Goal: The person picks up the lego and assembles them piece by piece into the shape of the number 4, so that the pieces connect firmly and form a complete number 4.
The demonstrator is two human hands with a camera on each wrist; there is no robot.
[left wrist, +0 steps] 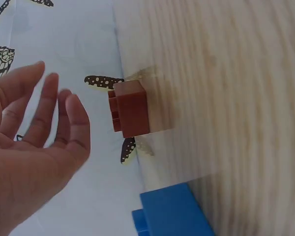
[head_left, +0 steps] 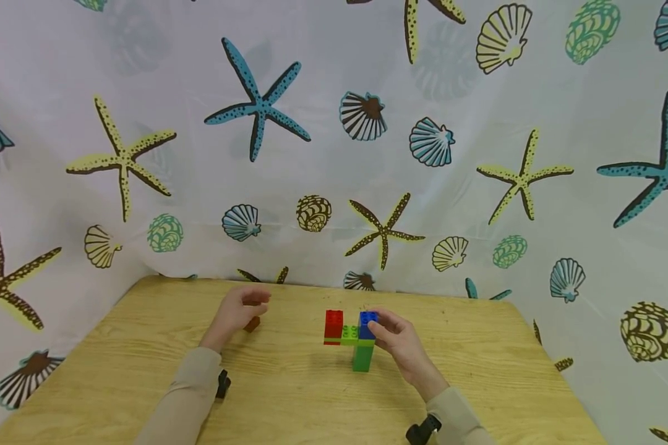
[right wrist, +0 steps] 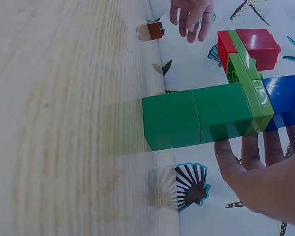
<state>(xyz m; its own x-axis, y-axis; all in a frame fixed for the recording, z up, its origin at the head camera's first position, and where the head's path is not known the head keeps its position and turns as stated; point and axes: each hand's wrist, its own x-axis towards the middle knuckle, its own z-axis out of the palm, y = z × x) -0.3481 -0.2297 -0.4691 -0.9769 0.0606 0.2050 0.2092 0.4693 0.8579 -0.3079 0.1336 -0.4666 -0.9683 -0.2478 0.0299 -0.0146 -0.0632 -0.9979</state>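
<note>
A brick tower stands upright on the wooden table: two stacked green bricks [right wrist: 196,117] below, a light green crosspiece [head_left: 349,335] above them. On the crosspiece's left end sits a red brick [head_left: 334,322], with a thinner red part under that end. A blue brick [head_left: 365,330] tops the right end, and my right hand [head_left: 402,346] pinches it between thumb and fingers. To the left, my empty left hand [head_left: 238,316] hovers with loosely bent fingers near a brown brick [left wrist: 132,109], which is partly hidden by it in the head view.
Another blue brick [left wrist: 174,212] stands on the table near the left wrist; in the head view it is out of sight. The table [head_left: 289,395] backs onto a white curtain [head_left: 312,173] printed with starfish and shells.
</note>
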